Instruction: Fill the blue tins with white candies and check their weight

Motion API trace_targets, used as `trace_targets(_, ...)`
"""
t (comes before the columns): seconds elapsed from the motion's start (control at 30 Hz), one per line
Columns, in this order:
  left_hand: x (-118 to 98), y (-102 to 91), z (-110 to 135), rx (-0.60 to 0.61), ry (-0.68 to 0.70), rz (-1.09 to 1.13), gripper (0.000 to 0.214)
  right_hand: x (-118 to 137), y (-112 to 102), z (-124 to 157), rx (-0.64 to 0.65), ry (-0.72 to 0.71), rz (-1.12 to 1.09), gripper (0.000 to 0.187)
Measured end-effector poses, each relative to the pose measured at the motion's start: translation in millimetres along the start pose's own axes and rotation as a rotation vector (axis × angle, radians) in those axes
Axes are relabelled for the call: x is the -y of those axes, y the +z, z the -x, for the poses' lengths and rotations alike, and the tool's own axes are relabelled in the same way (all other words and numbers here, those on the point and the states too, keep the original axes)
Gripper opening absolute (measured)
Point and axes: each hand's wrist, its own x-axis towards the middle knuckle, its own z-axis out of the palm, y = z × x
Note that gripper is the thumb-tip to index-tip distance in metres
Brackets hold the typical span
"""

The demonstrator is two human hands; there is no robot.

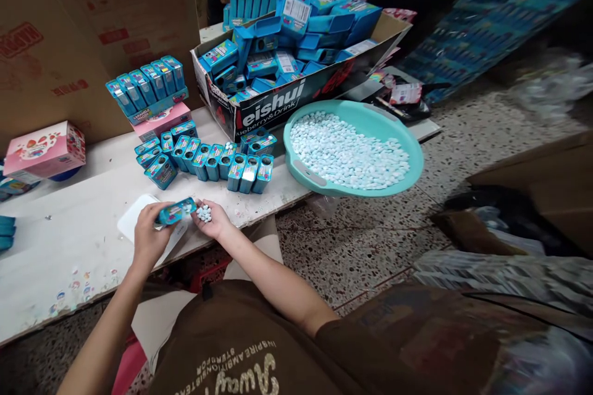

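Note:
My left hand [147, 231] is closed around a small blue candy box [170, 214], tilted on its side, with its end toward my other hand. My right hand [217, 221] is cupped, palm up, and holds a small heap of pale round candies [204, 213] right beside the end of the box. Beneath my left hand lies a white scale-like device [134, 216], partly covered by it. Beyond my hands stand several upright blue candy boxes [201, 160] in a crooked row, many with round openings on top. To the right, a turquoise basin [417, 163] holds a large amount of the same candies [352, 154].
An open carton [273, 108] full of blue boxes stands behind the row. A display tray of blue boxes [148, 89] rests on a pink box [162, 121]. Another pink box [44, 148] is at the left. The white table's [50, 259] front edge runs before me; the basin overhangs it.

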Motion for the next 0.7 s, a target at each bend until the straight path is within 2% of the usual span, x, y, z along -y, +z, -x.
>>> trace_targets(0.13, 16, -4.7, 9, -0.217, -0.398, 0.326, 0.049, 11, 3, 13, -0.107, 0.096, -0.103, 0.026)
trace_targets(0.23, 28, -11.5, 14, -0.386, -0.568, 0.492, 0.053, 19, -1, 21, -0.109, 0.14, -0.086, 0.031)
trace_targets(0.33, 40, -16.4, 16, -0.507, -0.636, 0.583, 0.054, 25, -8, 26, -0.057, 0.18, -0.088, 0.035)
trace_targets(0.47, 55, -15.2, 20, -0.586, -0.667, 0.604, 0.054, 26, -15, 28, -0.026, 0.199, -0.076, 0.039)
trace_targets(0.6, 67, -9.7, 24, -0.592, -0.668, 0.566, 0.054, 26, -19, 30, -0.006, 0.208, -0.057, 0.041)
trace_targets(0.7, 73, -7.5, 27, -0.551, -0.638, 0.536, 0.055, 28, -22, 32, 0.02, 0.204, -0.039, 0.042)
